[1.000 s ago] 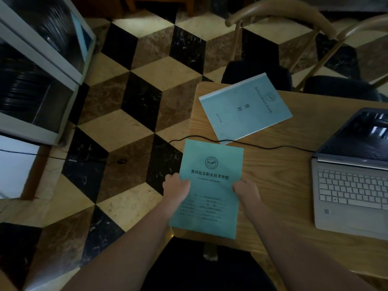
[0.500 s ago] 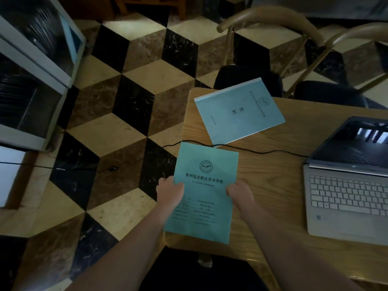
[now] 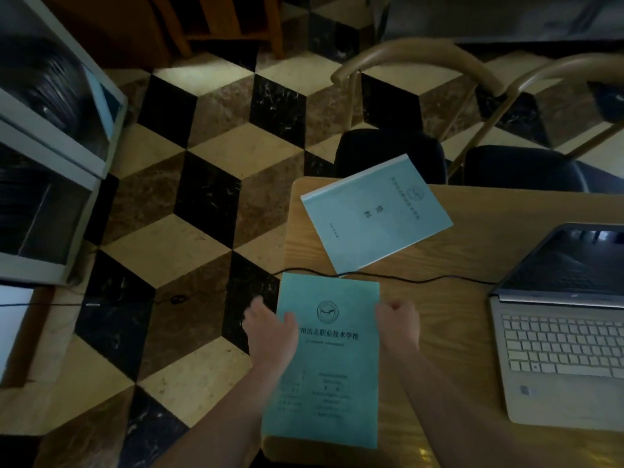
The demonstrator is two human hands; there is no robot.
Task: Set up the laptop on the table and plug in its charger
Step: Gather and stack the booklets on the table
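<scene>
Both hands grip the green booklet (image 3: 332, 352): my left hand (image 3: 270, 332) has its thumb over the left edge, my right hand (image 3: 398, 319) is curled on the right edge. Its far edge touches the black charger cable (image 3: 439, 282), so sliding it forward could, I judge, drag that cable toward the second booklet (image 3: 374, 211) and tug at the open laptop (image 3: 560, 332) on the table (image 3: 456, 332)

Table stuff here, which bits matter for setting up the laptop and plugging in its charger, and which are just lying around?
For the job:
laptop, open on the table
black cable running across the table to the laptop

Lying about:
green booklet, held by left hand and right hand
blue booklet
chairs behind the table
</scene>
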